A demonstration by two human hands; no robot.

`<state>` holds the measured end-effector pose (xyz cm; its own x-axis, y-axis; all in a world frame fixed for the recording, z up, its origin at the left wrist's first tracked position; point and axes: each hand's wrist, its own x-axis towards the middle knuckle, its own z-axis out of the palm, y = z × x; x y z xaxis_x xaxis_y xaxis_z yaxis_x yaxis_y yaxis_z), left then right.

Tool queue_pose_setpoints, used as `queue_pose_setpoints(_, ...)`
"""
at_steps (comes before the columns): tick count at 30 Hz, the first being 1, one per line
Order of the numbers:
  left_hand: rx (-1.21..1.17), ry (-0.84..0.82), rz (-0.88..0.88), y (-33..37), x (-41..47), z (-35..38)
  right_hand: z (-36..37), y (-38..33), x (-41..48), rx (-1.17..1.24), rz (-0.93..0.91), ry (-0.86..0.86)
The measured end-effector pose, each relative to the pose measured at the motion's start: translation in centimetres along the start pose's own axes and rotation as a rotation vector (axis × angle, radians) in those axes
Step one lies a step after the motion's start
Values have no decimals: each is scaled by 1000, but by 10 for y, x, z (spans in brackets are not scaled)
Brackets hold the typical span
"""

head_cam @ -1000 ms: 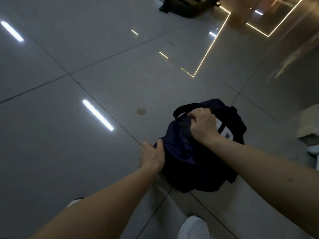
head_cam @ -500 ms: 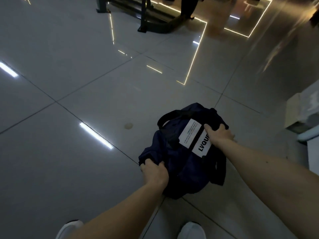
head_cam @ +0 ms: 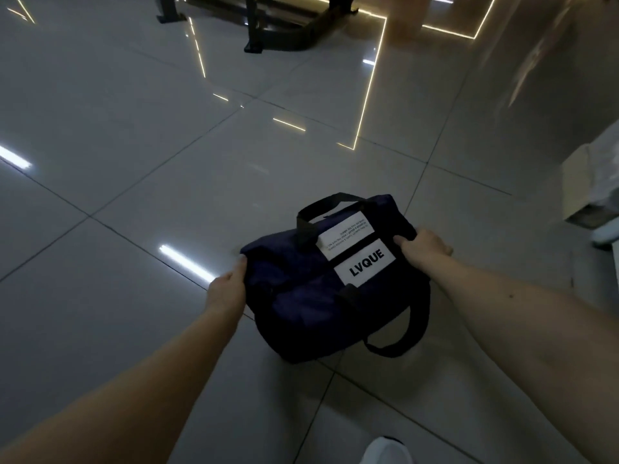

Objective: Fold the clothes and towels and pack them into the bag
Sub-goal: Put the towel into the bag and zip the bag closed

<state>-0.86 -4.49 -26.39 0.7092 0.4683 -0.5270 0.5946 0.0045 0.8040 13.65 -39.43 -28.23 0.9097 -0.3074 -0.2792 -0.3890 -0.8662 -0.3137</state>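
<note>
At the two ends of the bag point(head_cam: 301, 303), the hands take hold. The left hand point(head_cam: 227, 289) clasps the left end, thumb laid along the soft fabric edge and fingers tucked out of sight under it. The right hand point(head_cam: 425, 246) grips the right end, thumb on top and fingers curled round the cloth. Both forearms are bare.

The bag is a small, slouchy duffel of dark navy cloth, resting on the floor point(head_cam: 134, 169) just ahead of the person. A flat black webbing handle point(head_cam: 398, 343) loops out at its near side, and another point(head_cam: 321, 204) arches at the far side. Two white rectangular patches lie on top: one point(head_cam: 366, 262) reads "LVQUE", the other point(head_cam: 345, 234) carries small print too fine to read.

The floor is glossy pale tile with thin grout lines and mirrored strip lights. A white shoe tip point(head_cam: 385, 452) shows at the bottom edge; a dark frame point(head_cam: 284, 35) stands far off.
</note>
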Motion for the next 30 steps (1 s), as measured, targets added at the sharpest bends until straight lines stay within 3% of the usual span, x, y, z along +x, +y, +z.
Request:
queue_pose_setpoints(3,-73,-89,-21,-7,-10,7,-3,4,-6,-37,31,67)
queue_pose_setpoints(11,379,-65,318,8,-43,34,-53,40,-54,116,45,188)
queue_pose_setpoints(16,479,-228,486,38,-57,82,-96,115,-108,197,103,318)
queue_pose_setpoints(23,687,-270,613,47,-81,181,-105,206,-168,117,370,437)
queue_pose_setpoints(30,781,-307,600,33,-66,220,-68,234,-171,101,584,349)
